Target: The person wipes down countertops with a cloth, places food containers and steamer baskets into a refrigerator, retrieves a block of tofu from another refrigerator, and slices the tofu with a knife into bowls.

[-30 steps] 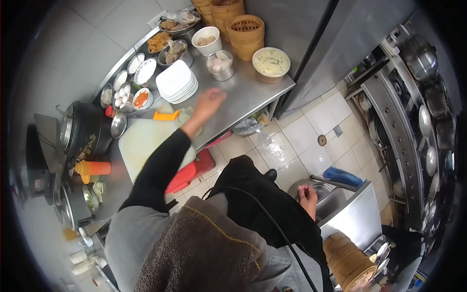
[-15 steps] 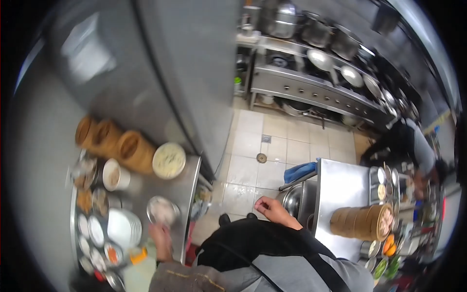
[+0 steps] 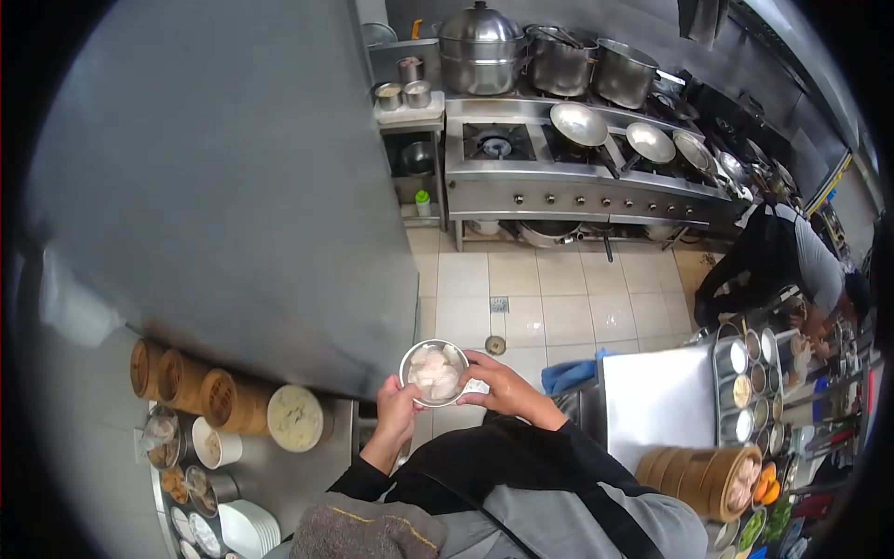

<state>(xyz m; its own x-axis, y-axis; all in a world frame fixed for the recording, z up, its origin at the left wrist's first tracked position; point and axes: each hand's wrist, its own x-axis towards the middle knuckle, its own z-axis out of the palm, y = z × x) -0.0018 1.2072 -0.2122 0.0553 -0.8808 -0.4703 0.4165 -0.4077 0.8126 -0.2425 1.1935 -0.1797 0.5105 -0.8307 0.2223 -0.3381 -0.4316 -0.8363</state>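
A round metal bowl [image 3: 406,354] of pale, whitish pieces [image 3: 434,371] is held up in front of my body, above the tiled floor. My left hand [image 3: 397,410] grips its left lower side, thumb over the rim. On the right side, my right hand [image 3: 501,385] has its fingers and thumb closed on the rim. Down to the left, the steel counter [image 3: 321,484] holds a tub of pale mash with green bits [image 3: 295,418], bamboo steamers [image 3: 233,401] and stacked white plates [image 3: 250,529].
A large steel cabinet [image 3: 233,186] rises at the left. The stove [image 3: 596,186] with pans and pots runs along the back. At right are a steel worktop [image 3: 652,391], a steamer stack [image 3: 694,475] and a co-worker [image 3: 778,252] bending over. A blue cloth [image 3: 568,375] hangs beside the worktop.
The metal bowl has been lifted off the left counter and brought in front of my body. My right hand has moved left onto it. The view has turned right, toward the stove.
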